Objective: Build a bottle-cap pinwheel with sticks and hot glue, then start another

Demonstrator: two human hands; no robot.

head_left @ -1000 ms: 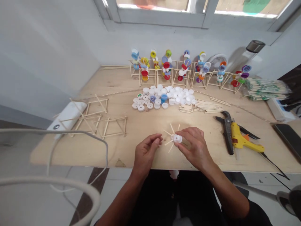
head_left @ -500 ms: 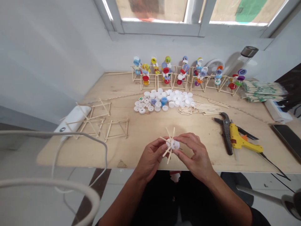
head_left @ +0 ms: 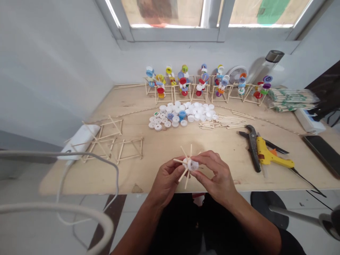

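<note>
Right now, at the lower centre of the frame, both hands are gripping one small wheel (head_left: 193, 165) made of white plastic caps with thin wooden sticks spreading out around them. Its cap on the right side sits between the thumb and index finger of the right hand (head_left: 216, 171), the thumb under it and the index finger above. The left hand (head_left: 166, 179) pinches the wheel from the other side, its fingertips on the left cap, partly hidden behind the sticks. Several sticks point up, left and down past the fingertips, and the wheel is held just above the wooden table (head_left: 159, 150). Beyond the hands, at right of the frame, a yellow glue gun (head_left: 269, 157) lies beside a dark hand tool (head_left: 253, 148), with a black phone (head_left: 322, 154) near the right edge. Square stick frames (head_left: 130, 148) lie at left. Further off, around the middle, loose caps (head_left: 199, 110) form a heap, mostly white, next to a pile of sticks (head_left: 225, 121). Behind them, in the upper part, stands a row of stick stands with coloured cap wheels (head_left: 183, 81), below a window (head_left: 172, 34).
</note>
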